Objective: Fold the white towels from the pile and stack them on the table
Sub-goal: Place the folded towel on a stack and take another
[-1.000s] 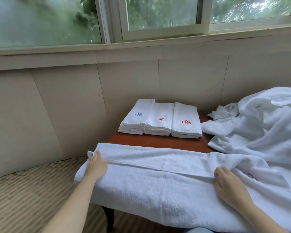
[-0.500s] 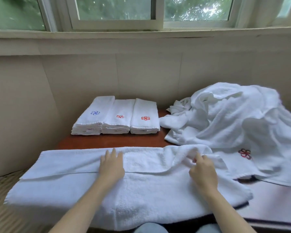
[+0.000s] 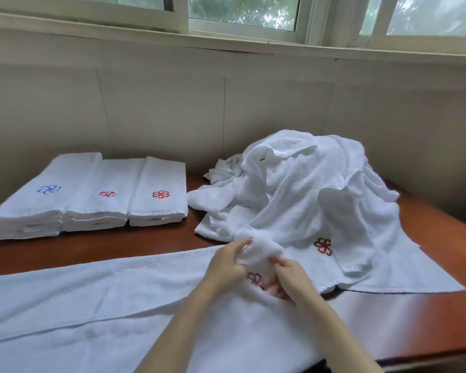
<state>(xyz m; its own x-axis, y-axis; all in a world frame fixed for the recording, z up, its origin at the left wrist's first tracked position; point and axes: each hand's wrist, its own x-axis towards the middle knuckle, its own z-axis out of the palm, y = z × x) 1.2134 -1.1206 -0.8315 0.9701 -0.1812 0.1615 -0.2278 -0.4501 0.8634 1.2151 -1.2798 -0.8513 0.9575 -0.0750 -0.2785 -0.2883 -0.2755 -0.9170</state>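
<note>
— What are the hands up to?

— Both are closed on cloth. The left hand (image 3: pixel 223 265) has its fingers curled round a bunched-up end of the towel (image 3: pixel 119 305) and lifts it a little off the desk (image 3: pixel 428 319). The right hand (image 3: pixel 291 278) pinches the same end just below, beside a red flower emblem (image 3: pixel 254 278) stitched on it.

— And where does that towel lie?

— Its gathered end sits right at the front foot of the pile (image 3: pixel 307 189) of unfolded towels, touching the pile's lowest one. From there it runs as a long band away from the pile to the person's left, along the near edge of the desk. A fold line along its length suggests it is already doubled lengthwise.

— So which step is this?

— I'd judge the long fold is made and the end is being taken up for the crosswise fold.

— What does the next move call for?

— Squaring the bunched end first. Then it has to be carried away from the pile, over the band, to meet the far end, without dragging the pile's lowest towel along.

— And after that?

— It joins the three folded stacks (image 3: pixel 92 195), which stand side by side to the left of the pile, back by the wall.
</note>
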